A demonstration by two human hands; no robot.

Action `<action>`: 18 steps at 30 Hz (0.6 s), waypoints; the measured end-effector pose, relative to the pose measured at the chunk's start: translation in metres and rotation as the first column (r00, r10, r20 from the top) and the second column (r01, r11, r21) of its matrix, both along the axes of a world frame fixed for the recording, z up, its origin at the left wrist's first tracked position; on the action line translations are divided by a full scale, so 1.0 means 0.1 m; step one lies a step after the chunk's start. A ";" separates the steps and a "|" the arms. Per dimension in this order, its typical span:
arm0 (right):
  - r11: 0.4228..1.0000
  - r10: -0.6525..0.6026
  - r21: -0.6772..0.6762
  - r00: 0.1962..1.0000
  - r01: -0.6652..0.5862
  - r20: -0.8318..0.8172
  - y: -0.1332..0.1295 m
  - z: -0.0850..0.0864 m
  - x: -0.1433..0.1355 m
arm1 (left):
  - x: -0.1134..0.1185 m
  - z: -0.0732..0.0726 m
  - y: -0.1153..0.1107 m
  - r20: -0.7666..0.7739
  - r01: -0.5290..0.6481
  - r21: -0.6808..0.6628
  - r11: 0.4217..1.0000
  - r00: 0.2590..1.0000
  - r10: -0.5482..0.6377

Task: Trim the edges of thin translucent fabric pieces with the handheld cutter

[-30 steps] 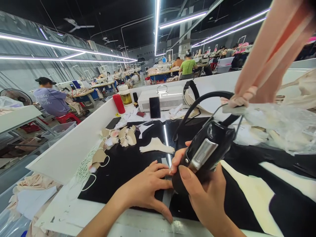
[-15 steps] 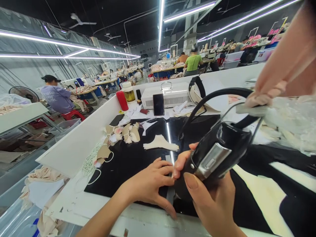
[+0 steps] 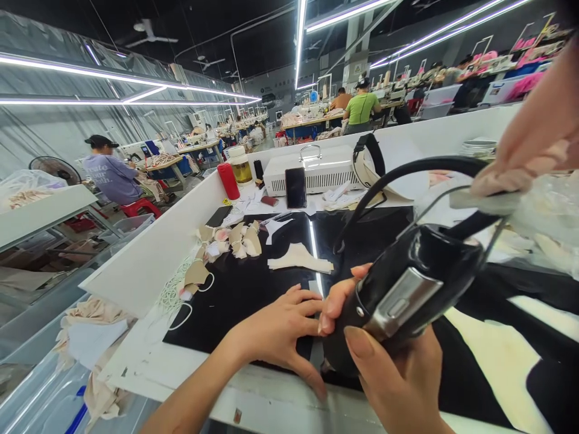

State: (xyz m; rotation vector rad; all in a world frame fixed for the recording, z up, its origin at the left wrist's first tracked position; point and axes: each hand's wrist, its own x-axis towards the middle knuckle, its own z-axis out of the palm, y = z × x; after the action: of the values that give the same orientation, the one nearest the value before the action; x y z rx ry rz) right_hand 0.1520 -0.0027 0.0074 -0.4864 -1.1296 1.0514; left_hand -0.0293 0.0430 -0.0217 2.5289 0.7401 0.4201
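In my right hand [image 3: 398,367] is a black corded hand-held power tool [image 3: 407,295] with a silver switch plate, tilted with its cable end up and to the right. My fingers and thumb wrap round its lower body, and its working end is hidden. My left hand [image 3: 284,331] lies palm down, fingers spread, on the black work surface [image 3: 217,307] beside the tool. A narrow grey strip shows between the hands, partly covered. Beyond the hands lies a cream cut piece [image 3: 301,258]. Further right is a larger pale yellow piece [image 3: 497,355].
A black cable [image 3: 398,172] arches over the tool, near a blurred pinkish hanging thing [image 3: 534,126] close to the camera. At the back stand a white vented box [image 3: 330,172], a phone [image 3: 295,188] and a red can [image 3: 228,181]. Tied bundles [image 3: 244,240] lie left. Several people sit beyond.
The whole view has shifted slightly, so the bench and room appear further right. My right hand and the tool have moved slightly right in the view; the left hand stays spread on the surface.
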 end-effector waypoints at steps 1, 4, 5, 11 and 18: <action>1.000 0.001 0.000 1.000 -0.001 0.020 0.00 -0.02 0.01 | 0.00 0.00 0.00 0.006 0.007 0.001 1.000 1.000 -0.007; 1.000 -0.007 0.010 0.998 0.006 0.056 0.03 -0.06 0.04 | 0.01 0.03 -0.01 -0.003 0.007 -0.012 1.000 1.000 -0.007; 1.000 -0.005 0.016 0.998 0.004 0.063 0.04 -0.06 0.05 | 0.01 0.03 -0.02 -0.010 -0.003 -0.020 1.000 1.000 0.003; 0.999 -0.052 0.022 0.995 0.050 0.086 0.14 -0.05 0.22 | -0.01 0.03 -0.04 0.043 -0.077 -0.032 0.997 0.996 0.078; 0.987 -0.160 -0.011 0.984 0.161 0.082 0.25 0.00 0.48 | -0.06 -0.04 -0.03 0.045 -0.188 0.036 0.982 0.981 0.186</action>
State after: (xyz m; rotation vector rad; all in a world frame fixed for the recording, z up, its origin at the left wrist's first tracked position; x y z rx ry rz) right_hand 0.1999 0.0221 0.0070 -0.6283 -1.1337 0.9081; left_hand -0.0353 0.0396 -0.0261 2.4886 0.9667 0.5544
